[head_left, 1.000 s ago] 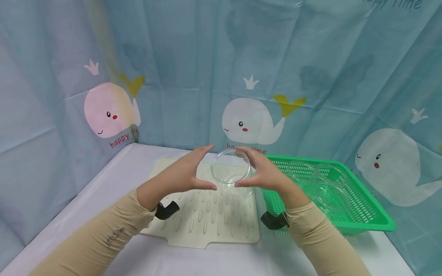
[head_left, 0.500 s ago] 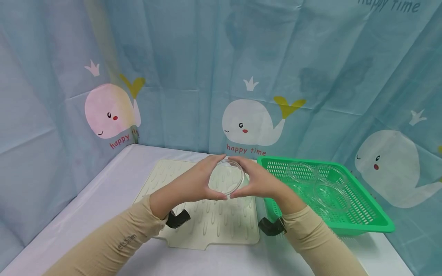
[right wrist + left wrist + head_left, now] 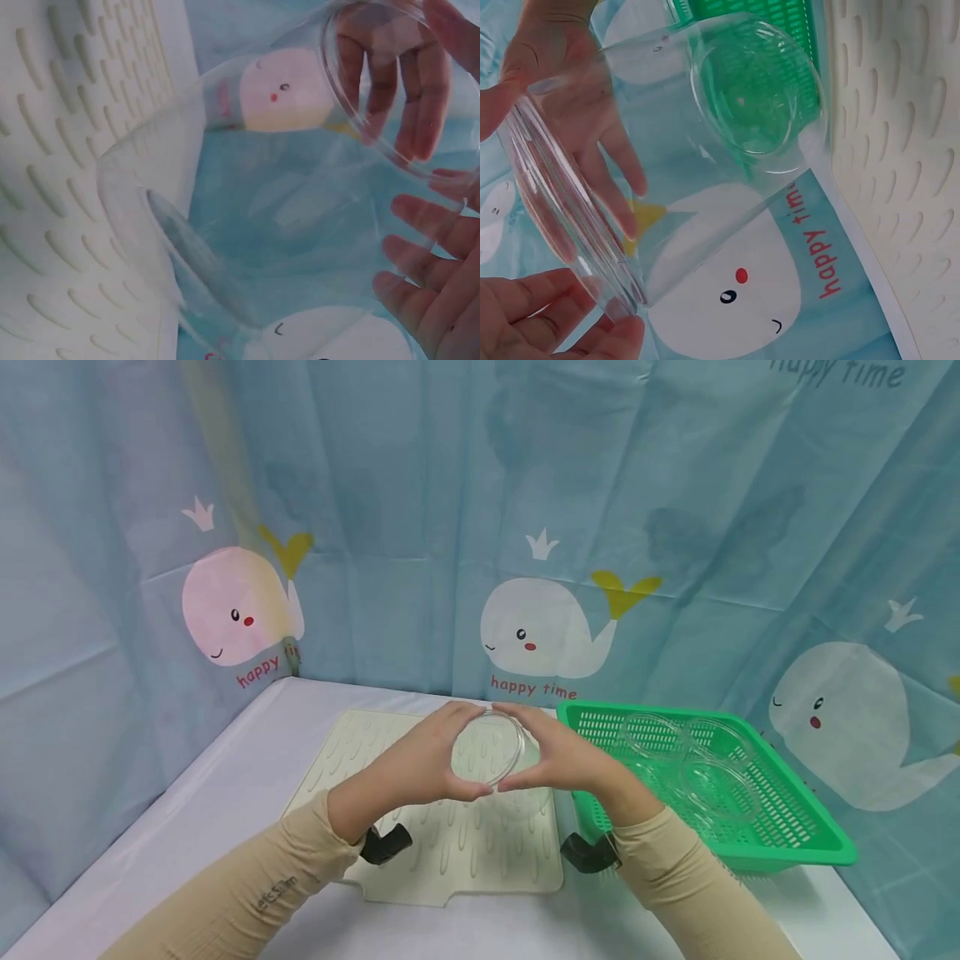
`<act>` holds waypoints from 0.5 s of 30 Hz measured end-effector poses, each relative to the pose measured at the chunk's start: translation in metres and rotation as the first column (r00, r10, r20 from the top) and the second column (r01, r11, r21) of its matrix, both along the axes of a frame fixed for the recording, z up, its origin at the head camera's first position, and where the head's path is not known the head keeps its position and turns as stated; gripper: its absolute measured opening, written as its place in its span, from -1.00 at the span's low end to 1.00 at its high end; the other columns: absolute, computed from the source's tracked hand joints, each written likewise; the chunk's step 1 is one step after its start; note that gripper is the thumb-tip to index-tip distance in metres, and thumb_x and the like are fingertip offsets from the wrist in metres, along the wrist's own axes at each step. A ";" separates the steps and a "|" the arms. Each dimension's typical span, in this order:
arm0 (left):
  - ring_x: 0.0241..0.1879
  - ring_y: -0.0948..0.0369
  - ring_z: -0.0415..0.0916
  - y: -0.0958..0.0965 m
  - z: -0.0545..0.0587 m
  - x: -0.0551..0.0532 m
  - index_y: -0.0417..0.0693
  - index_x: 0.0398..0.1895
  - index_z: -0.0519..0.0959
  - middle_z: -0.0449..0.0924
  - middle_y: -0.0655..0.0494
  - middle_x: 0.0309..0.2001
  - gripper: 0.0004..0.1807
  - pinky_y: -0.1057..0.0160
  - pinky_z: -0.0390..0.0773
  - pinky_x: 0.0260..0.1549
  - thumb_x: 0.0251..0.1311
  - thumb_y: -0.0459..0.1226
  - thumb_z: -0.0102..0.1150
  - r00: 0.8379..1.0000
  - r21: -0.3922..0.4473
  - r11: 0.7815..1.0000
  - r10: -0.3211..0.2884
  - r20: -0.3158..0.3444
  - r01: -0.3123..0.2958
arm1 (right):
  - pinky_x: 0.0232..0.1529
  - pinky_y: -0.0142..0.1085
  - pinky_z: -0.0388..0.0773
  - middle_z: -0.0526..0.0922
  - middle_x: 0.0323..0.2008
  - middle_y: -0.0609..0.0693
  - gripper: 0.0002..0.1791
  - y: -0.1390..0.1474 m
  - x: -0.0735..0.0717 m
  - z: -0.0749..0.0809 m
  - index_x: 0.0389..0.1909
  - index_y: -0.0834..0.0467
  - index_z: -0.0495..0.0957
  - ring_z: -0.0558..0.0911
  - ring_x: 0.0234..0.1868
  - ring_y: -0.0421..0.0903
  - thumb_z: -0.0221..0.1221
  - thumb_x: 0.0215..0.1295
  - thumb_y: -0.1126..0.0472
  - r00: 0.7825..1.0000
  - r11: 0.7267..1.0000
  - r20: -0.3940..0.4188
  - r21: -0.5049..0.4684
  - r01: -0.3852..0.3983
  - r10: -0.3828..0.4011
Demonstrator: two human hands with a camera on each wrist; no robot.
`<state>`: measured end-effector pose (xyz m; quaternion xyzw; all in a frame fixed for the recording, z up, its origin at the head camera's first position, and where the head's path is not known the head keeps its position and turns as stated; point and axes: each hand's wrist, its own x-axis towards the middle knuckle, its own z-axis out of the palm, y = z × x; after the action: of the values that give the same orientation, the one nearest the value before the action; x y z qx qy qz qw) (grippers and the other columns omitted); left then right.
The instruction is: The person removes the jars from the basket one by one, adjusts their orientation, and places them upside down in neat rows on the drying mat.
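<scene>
- A blue curtain (image 3: 405,502) printed with whales, crowns and the words "happy time" hangs beyond the fingers, behind a white table (image 3: 225,752).
- The left hand (image 3: 427,760) grasps the rim of a clear container (image 3: 667,150), index finger along the far side and thumb along the near side.
- The right hand (image 3: 566,756) grasps the same rim from the opposite side, its thumb and index finger curved to mirror the left.
- The two thumb tips nearly meet on the near side of the rim, and the index fingers nearly meet on the far side.
- The container sits between the fingers, tilted, its round rim towards the person and its base pointing down and away; each wrist view shows the opposite hand's fingers through its wall.
- Just behind the fingers, a black strap (image 3: 386,843) circles the left wrist and another (image 3: 590,852) the right; beige sleeves (image 3: 247,877) cover both forearms.
- Beneath the fingers a cream mat (image 3: 450,852) with rows of slim raised marks lies on the table; whether the container touches it, I cannot tell.
- To the right of the right fingers stands a green basket (image 3: 813,856) with slotted walls, near the mat.
- In the basket, clear containers (image 3: 720,787) lie close together; their outlines overlap.
</scene>
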<state>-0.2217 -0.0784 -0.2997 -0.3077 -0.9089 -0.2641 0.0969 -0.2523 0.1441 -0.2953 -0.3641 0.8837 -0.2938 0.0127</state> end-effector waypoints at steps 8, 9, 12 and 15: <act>0.16 0.11 0.30 -0.009 0.000 -0.005 -0.10 0.31 0.19 0.25 0.05 0.24 -0.01 0.08 0.40 0.07 -0.22 0.04 0.41 0.999 0.098 0.994 0.039 0.015 -0.040 | 0.29 0.01 0.12 0.12 0.36 0.01 -0.04 0.019 -0.012 0.003 0.39 0.03 0.04 0.14 0.35 0.00 0.35 0.00 0.03 0.999 0.995 0.035 -0.101 0.012 -0.008; 0.16 0.09 0.31 -0.011 0.000 -0.006 -0.10 0.31 0.19 0.24 0.04 0.24 -0.02 0.08 0.41 0.06 -0.21 0.02 0.42 0.999 0.118 0.992 0.043 0.024 -0.045 | 0.29 0.02 0.10 0.11 0.37 0.03 -0.05 0.022 -0.013 0.002 0.39 0.04 0.04 0.13 0.35 0.01 0.34 0.01 0.04 0.999 0.993 0.046 -0.117 0.011 -0.006; 0.17 0.08 0.30 -0.017 0.001 -0.010 -0.08 0.34 0.15 0.20 0.04 0.27 -0.02 0.13 0.41 0.07 -0.17 0.00 0.41 0.995 0.192 0.979 0.053 0.083 -0.068 | 0.30 0.04 0.06 0.09 0.37 0.04 -0.06 0.027 -0.016 0.001 0.39 0.06 0.02 0.12 0.36 0.03 0.32 0.04 0.05 0.996 0.987 0.088 -0.162 0.022 -0.007; 0.23 0.06 0.23 -0.023 0.001 -0.014 -0.06 0.37 0.09 0.16 0.03 0.29 -0.01 0.15 0.36 0.13 -0.12 -0.01 0.38 0.985 0.274 0.957 0.055 0.164 -0.099 | 0.30 0.02 0.07 0.10 0.37 0.01 -0.07 0.031 -0.017 -0.001 0.40 0.03 -0.02 0.11 0.36 0.03 0.30 0.08 0.06 0.990 0.980 0.136 -0.190 0.053 -0.027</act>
<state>-0.2353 -0.1014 -0.2988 -0.2338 -0.8784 -0.4094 0.0790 -0.2693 0.1753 -0.2966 -0.3253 0.8555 -0.4018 0.0302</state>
